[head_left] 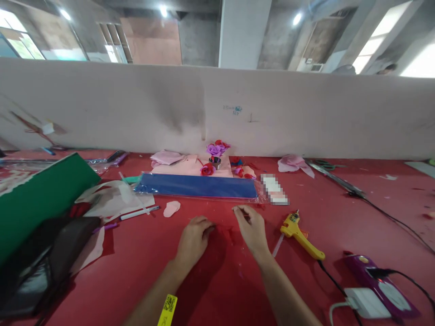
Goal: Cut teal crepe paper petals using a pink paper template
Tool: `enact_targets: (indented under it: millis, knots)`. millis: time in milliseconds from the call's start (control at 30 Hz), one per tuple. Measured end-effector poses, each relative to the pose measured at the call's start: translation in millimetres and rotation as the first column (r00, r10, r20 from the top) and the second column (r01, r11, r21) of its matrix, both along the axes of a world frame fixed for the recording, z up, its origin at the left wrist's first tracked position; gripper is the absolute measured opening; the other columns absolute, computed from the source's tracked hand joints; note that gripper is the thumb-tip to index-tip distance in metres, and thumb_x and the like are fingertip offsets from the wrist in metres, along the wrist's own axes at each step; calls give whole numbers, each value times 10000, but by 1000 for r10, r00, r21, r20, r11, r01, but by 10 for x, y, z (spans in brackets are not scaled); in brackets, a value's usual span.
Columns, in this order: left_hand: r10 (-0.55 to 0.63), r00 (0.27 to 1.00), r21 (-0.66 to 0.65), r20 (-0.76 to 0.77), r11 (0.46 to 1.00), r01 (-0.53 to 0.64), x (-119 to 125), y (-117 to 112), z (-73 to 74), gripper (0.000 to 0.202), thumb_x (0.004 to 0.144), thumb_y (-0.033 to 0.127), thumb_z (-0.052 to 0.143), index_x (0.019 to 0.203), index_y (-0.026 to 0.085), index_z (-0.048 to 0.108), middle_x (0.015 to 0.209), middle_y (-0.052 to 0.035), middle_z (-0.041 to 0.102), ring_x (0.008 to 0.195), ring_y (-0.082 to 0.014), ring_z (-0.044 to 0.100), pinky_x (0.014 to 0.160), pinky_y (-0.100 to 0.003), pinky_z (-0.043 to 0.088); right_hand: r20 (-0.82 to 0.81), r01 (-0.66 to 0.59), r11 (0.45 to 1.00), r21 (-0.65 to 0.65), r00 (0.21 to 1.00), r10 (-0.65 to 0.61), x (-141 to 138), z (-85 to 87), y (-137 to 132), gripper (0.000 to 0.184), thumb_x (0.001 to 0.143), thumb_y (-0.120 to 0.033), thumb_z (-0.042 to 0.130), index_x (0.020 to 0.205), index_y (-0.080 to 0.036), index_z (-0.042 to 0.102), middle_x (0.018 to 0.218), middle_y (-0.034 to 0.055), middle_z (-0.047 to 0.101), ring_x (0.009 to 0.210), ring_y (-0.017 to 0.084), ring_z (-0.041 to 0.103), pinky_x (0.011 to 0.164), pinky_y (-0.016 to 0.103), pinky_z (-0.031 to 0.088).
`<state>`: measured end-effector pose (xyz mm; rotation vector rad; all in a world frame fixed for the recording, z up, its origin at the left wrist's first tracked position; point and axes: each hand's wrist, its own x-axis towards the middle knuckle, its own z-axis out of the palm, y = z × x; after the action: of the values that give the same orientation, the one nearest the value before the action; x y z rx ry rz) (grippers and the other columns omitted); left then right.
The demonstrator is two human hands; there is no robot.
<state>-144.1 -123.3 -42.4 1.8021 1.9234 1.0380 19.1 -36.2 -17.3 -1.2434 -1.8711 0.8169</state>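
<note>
Left hand (193,239), right hand (253,230) (blue pack (200,185) beyond)

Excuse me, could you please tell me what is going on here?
A person's left hand and right hand are apart from each other, both partly closed, over a red table. Whether either one pinches something small, I cannot tell. Just beyond them lies a blue pack in clear wrap, with a pink piece in front of its left part. Purple and red flowers stand behind the pack, and a yellow glue gun lies beyond the right hand's outer side.
</note>
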Motion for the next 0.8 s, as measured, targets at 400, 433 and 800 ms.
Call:
enact_targets:
  millis: [400, 433, 800]
  knots:
    - [-4, 1000, -86, 11, 996, 5, 59, 11, -60, 286, 855, 128, 503, 921, 226, 764, 901, -65, 693, 821, -201, 658, 777, -325, 495, 719, -257, 917, 303, 694, -43, -281, 7, 708, 240, 828, -59, 492, 865, -132, 718, 961, 165, 705, 986, 292, 594, 855, 378, 382]
    - [4, 1000, -98, 17, 995, -2, 65, 14, -64, 293, 848, 122, 502, 920, 226, 766, 907, -66, 693, 811, -201, 657, 771, -326, 495, 730, -270, 906, 325, 681, -59, -294, 22, 710, 239, 853, -76, 481, 868, -137, 711, 951, 154, 709, 965, 283, 602, 841, 367, 381]
    - [173, 692, -118, 700, 985, -128, 128, 21, 92, 663, 806, 334, 653, 1423, 181, 463, 1327, -181, 559, 1060, -273, 609, 935, -412, 480, 676, -309, 746, 590, 694, -247, -479, 577, 472, 242, 971, -178, 408, 966, -161, 650, 786, 105, 708, 730, 238, 616, 723, 342, 328]
